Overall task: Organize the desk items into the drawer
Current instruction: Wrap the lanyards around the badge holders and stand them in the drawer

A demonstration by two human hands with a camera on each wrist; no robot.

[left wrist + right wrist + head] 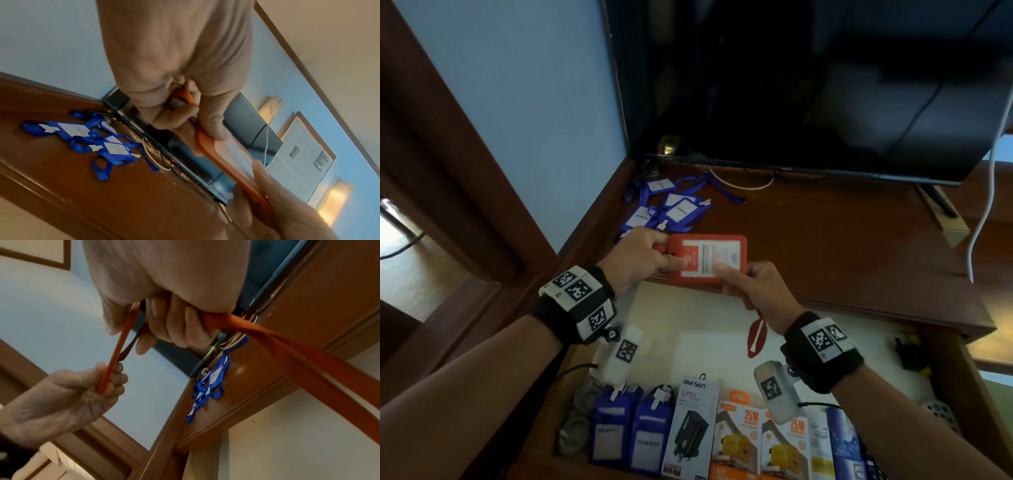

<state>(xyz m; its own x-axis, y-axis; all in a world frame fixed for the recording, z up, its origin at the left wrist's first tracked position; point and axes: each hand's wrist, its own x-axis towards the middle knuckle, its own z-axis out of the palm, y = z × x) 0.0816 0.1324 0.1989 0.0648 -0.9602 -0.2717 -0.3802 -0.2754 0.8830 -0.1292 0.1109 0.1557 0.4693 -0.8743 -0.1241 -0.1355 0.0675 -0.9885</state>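
Head view: both hands hold an orange badge holder (702, 258) level above the front edge of the tabletop (825, 240), over the open drawer (705, 329). The left hand (635, 260) pinches its left short end, thumb on top. The right hand (760, 289) grips the near right corner, thumb pressed on the card window. The holder's long axis runs left to right between the hands, window facing up. An orange strap (756, 337) hangs below the right hand into the drawer. Blue badge holders (671, 209) lie on the tabletop beyond the left hand, under the dark screen (808, 85). Boxed chargers (756, 442) and two blue holders line the drawer's near side.

Left wrist view: the left hand (180, 78) has its fingers curled round the holder's end (222, 155); the holder extends away to the right hand's fingers (265, 183).

Right wrist view: the right hand (168, 301) closes on the holder's edge (123, 344) and the strap (287, 353), which trails away to the right. The left hand (68, 395) grips the far end.
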